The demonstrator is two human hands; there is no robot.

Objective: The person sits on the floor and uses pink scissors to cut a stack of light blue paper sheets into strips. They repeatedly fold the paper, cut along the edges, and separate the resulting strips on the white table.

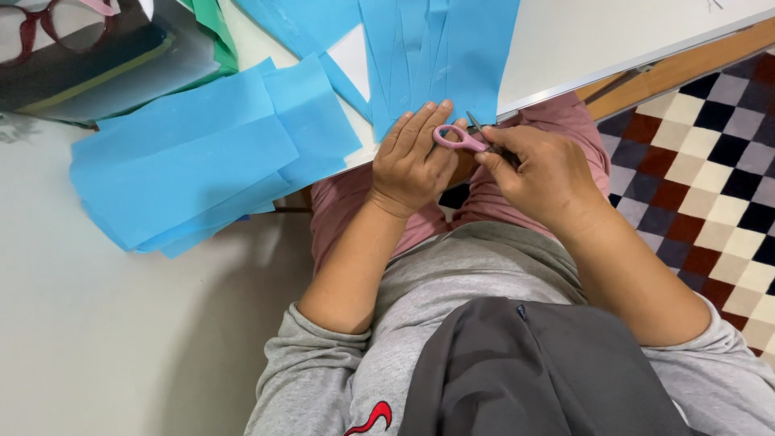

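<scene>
A dark grey cloth [549, 371] is lying nearest the camera, draped over the person's lap against a grey sweatshirt. Moving from the left, a pair of red-framed glasses [48, 28] is sitting at the far corner on a dark folder [97, 69], with a green sheet [214, 24] showing beside it. Next, a loose stack of folded blue paper sheets [194, 161] is spreading over the pale bench [97, 339], several layers overlapping so that an exact count cannot be told. Further right, a fan of long blue paper strips [436, 48], roughly five or six, is hanging over the bench edge. The left hand [413, 157] is resting flat, fingers together, pressing on the lower ends of those strips. Just beside it, the right hand [545, 173] is closing around one pair of pink-handled scissors [464, 139], the blades pointing up at the strip edge. The two hands are nearly touching. At the far right, a checkered floor [710, 178] is showing beneath the bench.
</scene>
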